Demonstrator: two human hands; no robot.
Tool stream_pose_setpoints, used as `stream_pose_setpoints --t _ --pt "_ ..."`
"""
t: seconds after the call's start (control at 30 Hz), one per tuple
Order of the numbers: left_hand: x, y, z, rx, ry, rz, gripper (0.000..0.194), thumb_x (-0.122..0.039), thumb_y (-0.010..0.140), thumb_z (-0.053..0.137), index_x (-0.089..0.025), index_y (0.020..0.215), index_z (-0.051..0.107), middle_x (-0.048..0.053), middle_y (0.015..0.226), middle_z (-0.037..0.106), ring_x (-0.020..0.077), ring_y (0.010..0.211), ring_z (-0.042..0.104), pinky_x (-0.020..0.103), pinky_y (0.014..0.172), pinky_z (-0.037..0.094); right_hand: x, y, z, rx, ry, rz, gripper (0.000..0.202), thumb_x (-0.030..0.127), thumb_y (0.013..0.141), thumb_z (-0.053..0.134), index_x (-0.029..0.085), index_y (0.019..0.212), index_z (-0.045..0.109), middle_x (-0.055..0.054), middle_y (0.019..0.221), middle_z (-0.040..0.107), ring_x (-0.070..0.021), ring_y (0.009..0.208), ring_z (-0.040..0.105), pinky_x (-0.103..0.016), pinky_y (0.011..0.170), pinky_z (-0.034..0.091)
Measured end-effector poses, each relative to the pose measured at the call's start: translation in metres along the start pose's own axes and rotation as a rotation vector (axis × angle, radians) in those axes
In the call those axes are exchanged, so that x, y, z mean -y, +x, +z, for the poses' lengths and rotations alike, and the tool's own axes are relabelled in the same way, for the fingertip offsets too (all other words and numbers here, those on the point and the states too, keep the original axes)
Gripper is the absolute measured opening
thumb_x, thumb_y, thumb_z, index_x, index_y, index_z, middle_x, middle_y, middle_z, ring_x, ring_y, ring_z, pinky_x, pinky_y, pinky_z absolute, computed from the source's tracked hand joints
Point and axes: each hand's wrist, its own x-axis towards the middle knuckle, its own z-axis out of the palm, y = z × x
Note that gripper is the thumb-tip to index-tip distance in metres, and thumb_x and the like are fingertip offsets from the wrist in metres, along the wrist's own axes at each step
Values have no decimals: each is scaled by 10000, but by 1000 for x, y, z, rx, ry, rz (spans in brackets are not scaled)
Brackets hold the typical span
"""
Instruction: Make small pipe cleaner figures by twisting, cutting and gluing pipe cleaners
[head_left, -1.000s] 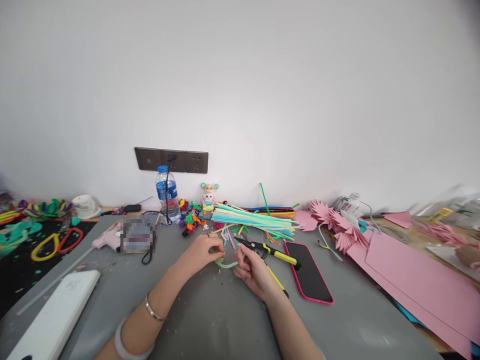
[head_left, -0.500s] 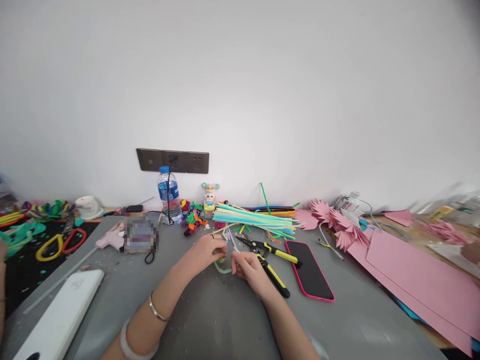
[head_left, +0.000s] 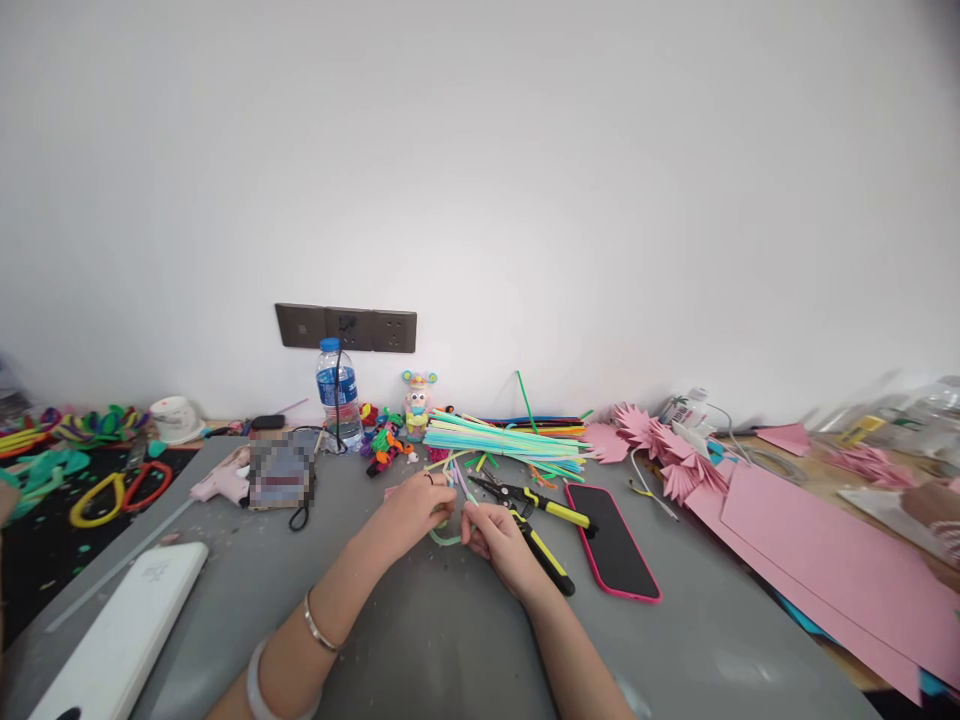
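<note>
My left hand (head_left: 420,510), with a ring and a bracelet on its wrist, is closed with fingertips pinched on pipe cleaners. My right hand (head_left: 496,540) pinches the same piece from the other side. Between the hands hangs a pale green pipe cleaner (head_left: 445,541), bent in a curve; a lilac length (head_left: 460,480) sticks up above it. The fingers partly hide how the pieces join. Just right of my right hand lie wire pliers (head_left: 556,506) with yellow and black handles. Behind both hands rests a bundle of pastel pipe cleaners (head_left: 502,437).
A phone (head_left: 616,545) in a pink case lies at the right, near pink paper sheets (head_left: 825,570). Toward the wall stand a small figurine (head_left: 416,405) and a water bottle (head_left: 337,400). On the left are a pink glue gun (head_left: 223,478), scissors (head_left: 101,500) and a white device (head_left: 124,630).
The view has shifted slightly, so the things on the table sit a little differently in frame. Both hands keep their pinch on the pipe cleaners, with barely any movement.
</note>
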Motion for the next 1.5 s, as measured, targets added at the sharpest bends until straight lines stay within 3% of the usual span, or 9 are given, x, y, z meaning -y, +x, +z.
stream_pose_setpoints --t 0.23,0.47,0.7,0.97,1.13,1.33,1.5 --pt "-2 -2 -1 9 -18 -70 170 -63 800 578 -186 705 647 13 767 598 171 726 565 236 613 352 -3 0 -1 -6 41 -10 490 573 831 590 166 558 579 105 404 227 -56 395 153 -255 433 116" --pt "11 -2 7 -87 -88 -119 90 -123 785 635 -187 734 673 18 767 629 175 736 602 242 652 402 2 -1 0 -18 100 -18 431 529 830 616 165 603 578 110 458 203 -61 430 155 -252 451 136" --pt "28 -4 2 -210 -214 -182 57 -210 798 643 -173 763 670 16 752 657 156 713 617 234 658 446 2 -1 -1 -6 93 -53 311 455 798 693 190 729 548 100 513 315 -65 454 225 -253 480 137" --pt "29 -5 -6 -331 -559 -331 222 -379 794 638 -161 837 640 28 740 672 160 619 619 199 428 441 5 -2 -2 -46 51 -88 250 415 784 717 195 792 598 56 615 454 -97 558 381 -238 558 281" --pt "28 -6 -7 -325 -609 -285 244 -387 805 642 -163 901 631 30 779 682 165 663 649 193 447 455 9 -3 -1 -72 83 -114 240 392 741 757 188 752 630 22 723 516 -111 627 438 -241 609 346" --pt "28 -4 0 -288 -265 -114 86 -253 808 659 -175 783 685 21 773 657 150 712 623 219 616 476 4 -1 -3 -93 77 -105 230 387 729 767 193 803 668 20 710 568 -121 630 489 -249 631 383" --pt "24 -4 6 -168 -190 -14 37 -127 780 676 -162 779 686 29 819 644 143 727 629 232 684 466 -3 2 -5 -116 -42 -132 274 446 817 672 181 752 648 12 662 588 -136 641 511 -259 654 388"
